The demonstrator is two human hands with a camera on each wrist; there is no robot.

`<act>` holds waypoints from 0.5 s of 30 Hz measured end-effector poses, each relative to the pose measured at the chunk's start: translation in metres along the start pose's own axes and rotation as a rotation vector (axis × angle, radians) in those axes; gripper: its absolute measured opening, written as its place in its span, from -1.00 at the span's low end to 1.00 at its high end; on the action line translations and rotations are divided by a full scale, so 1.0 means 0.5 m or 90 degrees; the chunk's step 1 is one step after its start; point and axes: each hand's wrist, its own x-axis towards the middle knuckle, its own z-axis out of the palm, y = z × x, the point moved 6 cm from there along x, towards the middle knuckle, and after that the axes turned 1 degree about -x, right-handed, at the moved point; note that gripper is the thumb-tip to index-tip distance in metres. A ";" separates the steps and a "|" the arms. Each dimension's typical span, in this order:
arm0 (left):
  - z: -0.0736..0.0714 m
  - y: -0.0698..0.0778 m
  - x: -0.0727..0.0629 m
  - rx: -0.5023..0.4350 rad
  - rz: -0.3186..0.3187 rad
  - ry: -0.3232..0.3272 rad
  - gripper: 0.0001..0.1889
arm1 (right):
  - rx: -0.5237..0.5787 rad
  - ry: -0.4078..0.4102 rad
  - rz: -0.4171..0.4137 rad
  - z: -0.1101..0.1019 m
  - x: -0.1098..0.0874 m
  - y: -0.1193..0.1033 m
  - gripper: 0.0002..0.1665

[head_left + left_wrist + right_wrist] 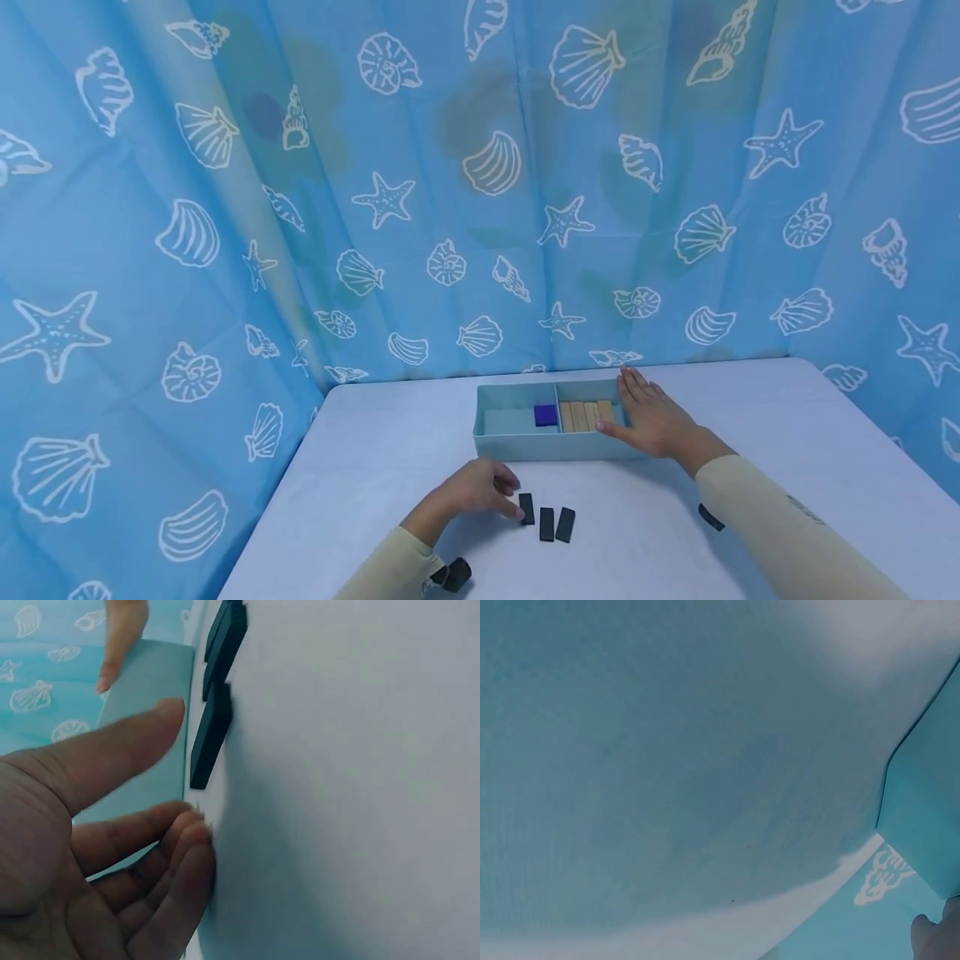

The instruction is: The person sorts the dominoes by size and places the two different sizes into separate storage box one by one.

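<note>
Three small black blocks lie on the table in front of a pale blue box (555, 450): a left one (527, 509), a middle one (547, 525) and a right one (566, 525). My left hand (476, 487) is beside the left block, thumb and fingers spread apart. In the left wrist view nothing sits between them, and the nearest black block (212, 739) lies just beyond the fingertips. My right hand (651, 421) rests with extended fingers on the box's right end. Inside, a purple block (545, 415) lies left of the divider, and several wooden blocks (581, 417) stand side by side right of it.
A white cloth covers the table (397, 425). Behind and beside it hangs a blue curtain (420, 275) with white shell prints. Black wrist devices show under the left forearm (405, 558) and the right forearm (772, 508).
</note>
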 end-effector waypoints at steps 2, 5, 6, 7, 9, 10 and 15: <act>0.007 0.002 0.000 0.018 -0.004 0.007 -0.63 | 0.005 0.000 -0.007 -0.001 -0.002 -0.001 0.24; 0.016 0.008 -0.002 0.045 -0.003 0.020 -0.62 | 0.007 -0.005 -0.013 -0.001 -0.004 -0.002 0.23; 0.018 0.010 -0.002 0.052 -0.002 0.024 -0.63 | 0.008 -0.004 -0.015 -0.002 -0.005 -0.003 0.22; 0.020 0.011 -0.002 0.059 -0.002 0.029 -0.62 | 0.005 -0.005 -0.015 -0.002 -0.005 -0.003 0.22; 0.022 0.013 -0.002 0.070 0.001 0.039 -0.63 | 0.000 -0.004 -0.016 -0.003 -0.006 -0.003 0.22; 0.022 0.013 -0.002 0.074 0.003 0.041 -0.64 | -0.001 -0.003 -0.015 -0.004 -0.006 -0.004 0.22; 0.022 0.011 0.002 0.073 0.029 0.045 -0.66 | 0.004 0.000 -0.016 -0.008 -0.005 -0.005 0.22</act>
